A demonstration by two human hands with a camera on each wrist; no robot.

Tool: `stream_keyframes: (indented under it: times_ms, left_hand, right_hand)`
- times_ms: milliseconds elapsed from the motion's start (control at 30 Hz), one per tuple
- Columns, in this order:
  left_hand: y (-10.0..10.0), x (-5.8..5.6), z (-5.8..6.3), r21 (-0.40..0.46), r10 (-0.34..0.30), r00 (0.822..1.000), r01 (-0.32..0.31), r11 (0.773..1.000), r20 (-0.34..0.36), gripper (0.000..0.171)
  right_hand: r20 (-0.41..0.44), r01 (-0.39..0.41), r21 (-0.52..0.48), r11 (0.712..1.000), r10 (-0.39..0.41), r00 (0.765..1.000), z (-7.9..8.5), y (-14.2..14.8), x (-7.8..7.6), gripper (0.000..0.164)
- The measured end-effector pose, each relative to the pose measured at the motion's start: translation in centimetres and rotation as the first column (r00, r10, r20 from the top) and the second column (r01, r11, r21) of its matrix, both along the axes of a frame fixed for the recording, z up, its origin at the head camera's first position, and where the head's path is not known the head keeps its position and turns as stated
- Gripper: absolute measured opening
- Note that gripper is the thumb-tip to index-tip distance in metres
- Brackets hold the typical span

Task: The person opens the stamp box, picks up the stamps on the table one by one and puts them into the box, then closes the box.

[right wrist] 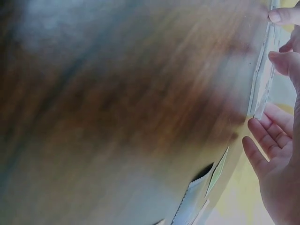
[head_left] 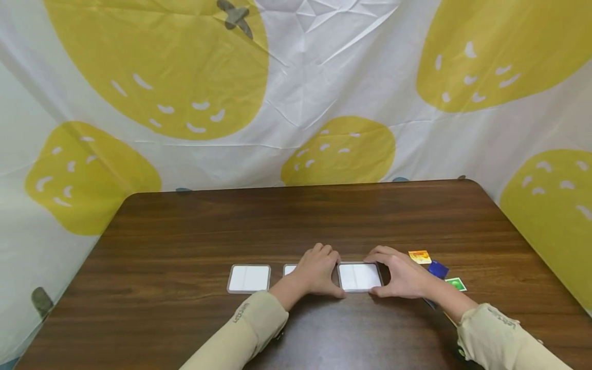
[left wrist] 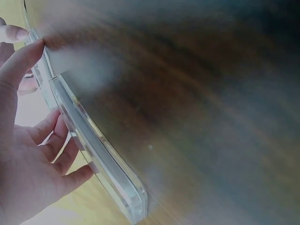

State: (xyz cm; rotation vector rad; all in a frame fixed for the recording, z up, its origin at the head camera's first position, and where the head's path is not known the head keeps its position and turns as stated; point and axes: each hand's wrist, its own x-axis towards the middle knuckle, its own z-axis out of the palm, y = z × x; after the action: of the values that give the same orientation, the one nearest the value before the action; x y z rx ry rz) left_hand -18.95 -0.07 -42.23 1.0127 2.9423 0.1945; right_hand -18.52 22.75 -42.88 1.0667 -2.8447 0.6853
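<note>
A shallow clear plastic case (head_left: pixel 359 277) with a white inside lies on the table between both hands. My left hand (head_left: pixel 316 272) is at its left end, thumb at the near corner and fingers at the far one. On the right end, my right hand (head_left: pixel 401 275) holds the case the same way, thumb in front and fingers behind. The right wrist view catches both thumbs at the front edge of the case (right wrist: pixel 260 77). A second case (head_left: pixel 289 269) is partly hidden behind the left hand; its long edge fills the left wrist view (left wrist: pixel 96 147).
A third clear case (head_left: pixel 248 278) lies at the left of the row. Right of the right hand lie an orange packet (head_left: pixel 420 257), a dark blue packet (head_left: pixel 437 269) and a green card-like piece (head_left: pixel 457 284). A patterned cloth (head_left: pixel 300 92) hangs behind the brown table (head_left: pixel 208 221).
</note>
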Motion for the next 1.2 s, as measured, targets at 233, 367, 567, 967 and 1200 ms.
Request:
stream_keyframes:
  times_ms: [233, 367, 567, 967, 1200]
  left_hand:
    - [0.1, 0.0, 0.0, 0.008, 0.005, 1.000, -0.005, 1.000, 0.014, 0.062]
    - [0.0, 0.0, 0.1, 0.008, 0.014, 0.999, -0.014, 1.000, 0.033, 0.063]
    - [-0.4, -0.1, 0.4, 0.024, 0.032, 0.997, -0.034, 0.999, 0.065, 0.064]
    - [-0.9, -0.2, 0.6, 0.036, 0.044, 0.996, -0.047, 0.998, 0.083, 0.064]
    - [-0.8, -0.3, 0.4, 0.036, 0.032, 0.997, -0.034, 0.999, 0.067, 0.064]
  right_hand:
    - [-0.002, 0.006, -0.009, 1.000, -0.006, 1.000, 0.4, 0.2, 0.1, 0.053]
    - [-0.002, 0.019, -0.001, 1.000, -0.019, 1.000, 0.6, 0.3, 0.0, 0.054]
    - [-0.048, 0.033, -0.009, 0.999, -0.033, 0.998, 1.4, 0.5, -0.7, 0.054]
    - [-0.049, 0.067, 0.046, 0.997, -0.064, 0.997, 2.2, 0.7, -5.3, 0.051]
    - [-0.015, 0.064, 0.057, 0.996, -0.063, 0.998, 1.4, 0.6, -7.0, 0.048]
